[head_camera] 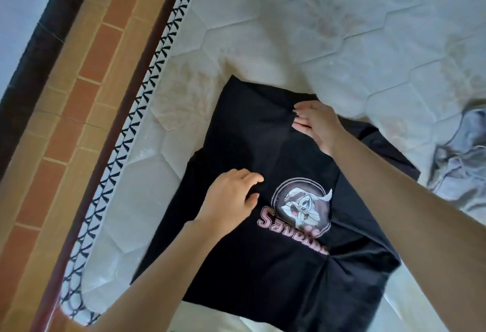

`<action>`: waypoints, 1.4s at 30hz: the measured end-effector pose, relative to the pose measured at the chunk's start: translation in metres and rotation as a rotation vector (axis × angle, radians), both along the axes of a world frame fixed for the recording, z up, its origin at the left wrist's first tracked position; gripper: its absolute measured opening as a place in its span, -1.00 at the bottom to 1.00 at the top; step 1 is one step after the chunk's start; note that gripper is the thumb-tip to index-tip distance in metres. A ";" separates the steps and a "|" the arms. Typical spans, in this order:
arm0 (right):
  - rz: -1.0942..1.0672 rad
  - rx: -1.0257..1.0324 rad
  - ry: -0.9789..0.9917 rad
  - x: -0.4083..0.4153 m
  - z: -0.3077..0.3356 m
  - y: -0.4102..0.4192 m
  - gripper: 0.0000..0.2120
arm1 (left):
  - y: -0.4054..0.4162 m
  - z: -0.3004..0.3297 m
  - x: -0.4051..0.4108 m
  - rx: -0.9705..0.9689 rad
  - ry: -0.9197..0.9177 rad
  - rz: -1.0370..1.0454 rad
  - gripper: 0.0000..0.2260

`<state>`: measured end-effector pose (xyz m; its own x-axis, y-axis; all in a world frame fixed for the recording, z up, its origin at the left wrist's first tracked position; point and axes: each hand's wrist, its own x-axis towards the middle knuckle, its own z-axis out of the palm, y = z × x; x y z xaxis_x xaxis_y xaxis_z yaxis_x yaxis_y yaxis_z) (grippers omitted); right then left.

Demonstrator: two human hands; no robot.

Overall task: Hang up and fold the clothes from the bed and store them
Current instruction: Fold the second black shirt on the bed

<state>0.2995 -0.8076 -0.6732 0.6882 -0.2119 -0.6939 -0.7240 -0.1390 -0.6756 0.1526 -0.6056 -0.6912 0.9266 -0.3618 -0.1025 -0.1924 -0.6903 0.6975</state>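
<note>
You are leaning over a bare white quilted mattress (302,31) with a black cotton T-shirt (249,266) lying flat on it, close to the near edge of the bed and nearer its left side than its right. The shirt is showing a printed front: a pale pink ring enclosing a grey-and-white cartoon rabbit (302,200), with pink lettering curving below it, upside down from where you are looking and partly hidden by a fold. The cloth is looking soft and matte, with creases fanning out near the lower right part. One flap is lying folded over toward the middle, and a sleeve is sticking out on the right side, beyond your right forearm.

Your left hand (231,197) is resting on the shirt just left of the print, fingers loosely curled and touching the fabric; whether it is pinching any cloth I cannot tell. Your right hand (315,123) is lying at the shirt's far edge, fingers fairly straight and pressing on the black cloth there.

A crumpled grey garment (457,163) is lying near the bed's right edge, apart from the shirt. Along the left edge, the mattress's black-and-white patterned border (147,89) is running beside a floor of tan and orange tiles (86,73).
</note>
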 end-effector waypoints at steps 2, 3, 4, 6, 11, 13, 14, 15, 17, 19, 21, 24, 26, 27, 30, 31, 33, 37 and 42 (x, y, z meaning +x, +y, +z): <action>-0.094 0.049 -0.005 -0.012 -0.005 0.002 -0.91 | 0.001 -0.005 -0.003 0.036 0.027 -0.028 -0.73; -0.099 0.043 -0.007 -0.015 -0.009 0.003 -0.94 | 0.003 -0.005 -0.003 0.049 0.003 -0.008 -0.74; -0.081 0.019 -0.014 -0.018 -0.011 0.005 -0.93 | 0.006 -0.004 -0.001 0.064 -0.032 0.027 -0.76; -0.017 -0.141 -0.052 -0.021 -0.016 0.009 -0.81 | 0.014 -0.004 0.004 0.113 -0.102 0.095 -0.78; 0.306 -0.601 -0.336 -0.017 -0.015 0.030 -0.73 | 0.037 -0.005 0.022 0.216 -0.167 0.249 -0.81; 0.492 -0.620 -0.413 -0.008 -0.016 0.046 -0.72 | 0.042 -0.001 0.032 0.214 -0.094 0.365 -0.77; 0.572 -0.644 -0.442 -0.002 -0.016 0.056 -0.71 | 0.044 0.000 0.037 0.200 -0.030 0.430 -0.76; 0.628 -0.662 -0.455 0.006 -0.017 0.066 -0.69 | 0.046 0.001 0.042 0.178 0.052 0.486 -0.75; 0.688 -0.658 -0.442 0.023 -0.017 0.087 -0.66 | 0.050 0.000 0.050 0.119 0.212 0.570 -0.77; 0.717 -0.604 -0.365 0.041 -0.018 0.105 -0.63 | 0.056 0.001 0.055 0.123 0.335 0.576 -0.81; 0.708 -0.529 -0.280 0.056 -0.021 0.115 -0.67 | 0.063 0.004 0.058 0.179 0.426 0.528 -0.80; 0.714 -0.441 -0.211 0.071 -0.020 0.120 -0.64 | 0.074 0.002 0.056 0.157 0.550 0.495 -0.78; 0.709 -0.418 -0.210 0.078 -0.017 0.119 -0.69 | 0.081 -0.001 0.052 0.111 0.592 0.510 -0.77; 0.686 -0.396 -0.220 0.080 -0.017 0.119 -0.73 | 0.084 -0.003 0.050 0.096 0.603 0.526 -0.76; 0.538 -0.330 -0.237 0.084 -0.019 0.117 -0.89 | 0.089 -0.005 0.042 0.059 0.622 0.600 -0.75; 0.491 -0.308 -0.239 0.085 -0.022 0.117 -0.86 | 0.090 -0.006 0.040 0.051 0.628 0.619 -0.73; 0.442 -0.296 -0.246 0.086 -0.026 0.116 -0.85 | 0.090 -0.007 0.039 0.057 0.642 0.637 -0.68; 0.395 -0.280 -0.263 0.084 -0.026 0.113 -0.88 | 0.088 0.000 0.043 0.078 0.632 0.614 -0.74; 0.378 -0.650 -0.463 0.074 -0.018 0.104 -0.87 | 0.072 0.010 0.041 0.306 0.066 0.530 -0.76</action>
